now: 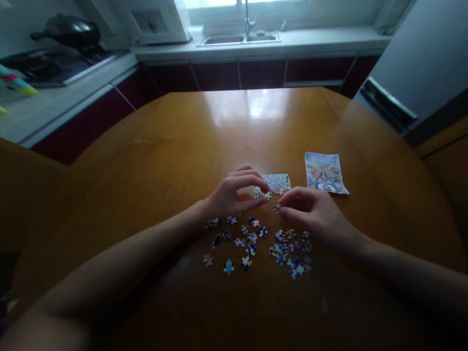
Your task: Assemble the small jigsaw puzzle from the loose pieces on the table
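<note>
A partly joined jigsaw block [278,183] lies on the round wooden table [183,146]. My left hand [234,192] rests beside its left edge, fingers curled, with thumb and forefinger pinched at the pieces on the block's lower edge. To the right of it, my right hand [310,212] pinches a small puzzle piece [277,208] between thumb and forefinger, just below the block. Several loose pieces [252,241] lie scattered between my forearms. A printed reference picture [324,171] lies flat to the right of the block.
A kitchen counter with a sink [239,39] runs along the far wall. A dark wok [71,30] sits on the hob at the far left, with a microwave [153,20] next to it. A grey fridge [420,63] stands at the right.
</note>
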Available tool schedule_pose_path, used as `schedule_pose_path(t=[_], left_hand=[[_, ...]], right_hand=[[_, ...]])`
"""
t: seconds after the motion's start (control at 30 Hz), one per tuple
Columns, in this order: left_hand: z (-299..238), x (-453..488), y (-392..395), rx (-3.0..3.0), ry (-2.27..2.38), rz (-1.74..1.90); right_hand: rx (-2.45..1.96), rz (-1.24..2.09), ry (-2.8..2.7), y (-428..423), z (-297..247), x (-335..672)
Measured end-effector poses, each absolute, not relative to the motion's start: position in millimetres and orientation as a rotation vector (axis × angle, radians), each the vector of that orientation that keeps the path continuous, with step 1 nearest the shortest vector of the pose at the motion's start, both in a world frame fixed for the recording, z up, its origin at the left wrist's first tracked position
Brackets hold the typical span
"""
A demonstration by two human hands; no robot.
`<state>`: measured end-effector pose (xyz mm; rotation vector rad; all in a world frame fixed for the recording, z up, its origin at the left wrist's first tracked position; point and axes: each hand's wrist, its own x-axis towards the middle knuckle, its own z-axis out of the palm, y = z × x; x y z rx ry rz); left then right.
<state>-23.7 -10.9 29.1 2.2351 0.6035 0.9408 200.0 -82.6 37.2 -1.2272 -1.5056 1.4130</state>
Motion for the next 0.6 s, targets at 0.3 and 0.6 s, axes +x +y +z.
schedule_pose_path(t=[0.3, 0.6], left_hand=[[29, -16, -16, 2.362, 0.443, 0.965], [18, -16, -15, 2.386, 0.402, 0.963]], right_hand=[[-1.194, 1.605, -1.285, -83, 32, 197], [-1.119, 1.752, -1.213, -79, 27, 200]])
